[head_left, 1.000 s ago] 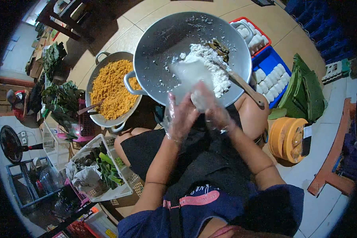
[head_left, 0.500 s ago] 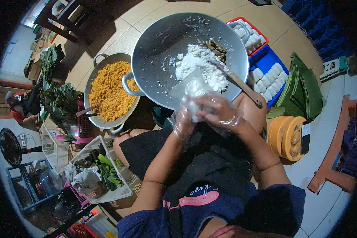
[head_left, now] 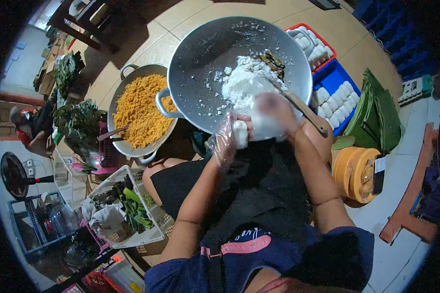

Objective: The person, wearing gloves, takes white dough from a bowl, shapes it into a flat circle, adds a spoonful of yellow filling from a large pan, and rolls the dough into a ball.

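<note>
My left hand [head_left: 225,142], in a clear plastic glove, holds a short white rice roll [head_left: 240,135] at the near rim of a large metal wok [head_left: 193,58]. Beside it, my right hand [head_left: 278,111] is smeared by motion, with a cloudy plastic sheet [head_left: 265,128] about its fingers; its grip is unclear. Inside the wok lies a heap of white rice [head_left: 242,80] with dark, wilted leaves [head_left: 273,63] at its far right. A wooden spatula [head_left: 302,110] leans across the wok's right rim, its handle sticking out toward me.
Left of the wok stands a pan [head_left: 113,105] of orange shredded filling [head_left: 139,112]. White rolls fill part of a blue tray [head_left: 322,78] and a red tray [head_left: 327,44]. Right are cut green leaves [head_left: 376,112] and an orange round container [head_left: 344,168]. A white basket [head_left: 154,227] sits lower left.
My hands were together around the white rice in the plastic sheet. Now they are apart: the left keeps the roll, and the right has moved rightward with the sheet.
</note>
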Tool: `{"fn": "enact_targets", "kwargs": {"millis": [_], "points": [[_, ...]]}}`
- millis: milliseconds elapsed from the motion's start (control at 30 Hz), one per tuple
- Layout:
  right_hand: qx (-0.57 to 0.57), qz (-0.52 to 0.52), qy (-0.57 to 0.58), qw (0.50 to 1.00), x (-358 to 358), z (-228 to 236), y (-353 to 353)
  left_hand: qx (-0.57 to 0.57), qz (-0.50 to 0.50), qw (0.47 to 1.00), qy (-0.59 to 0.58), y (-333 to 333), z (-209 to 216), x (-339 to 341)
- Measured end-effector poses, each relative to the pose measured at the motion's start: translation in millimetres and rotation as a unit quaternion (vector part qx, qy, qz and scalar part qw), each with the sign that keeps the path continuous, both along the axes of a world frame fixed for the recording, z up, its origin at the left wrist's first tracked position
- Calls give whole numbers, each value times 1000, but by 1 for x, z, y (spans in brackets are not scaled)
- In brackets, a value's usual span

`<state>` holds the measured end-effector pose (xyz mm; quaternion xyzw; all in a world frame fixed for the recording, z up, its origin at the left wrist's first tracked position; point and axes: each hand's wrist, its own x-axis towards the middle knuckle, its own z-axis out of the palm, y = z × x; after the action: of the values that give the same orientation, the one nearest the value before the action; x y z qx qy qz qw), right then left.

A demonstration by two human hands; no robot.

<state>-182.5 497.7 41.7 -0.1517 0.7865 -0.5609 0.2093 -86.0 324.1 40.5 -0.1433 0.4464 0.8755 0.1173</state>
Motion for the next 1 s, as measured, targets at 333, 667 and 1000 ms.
{"fn": "enact_targets", "kwargs": {"millis": [333,667,1000], "points": [[29,16,394,919,83,21,-52,163,-28,977,135,13,1,-18],[122,197,419,878,64,28,-39,8,24,998,57,-30,-72,5],[-61,7,188,980,46,6,-1,-74,43,996,-8,42,34,-25]]}}
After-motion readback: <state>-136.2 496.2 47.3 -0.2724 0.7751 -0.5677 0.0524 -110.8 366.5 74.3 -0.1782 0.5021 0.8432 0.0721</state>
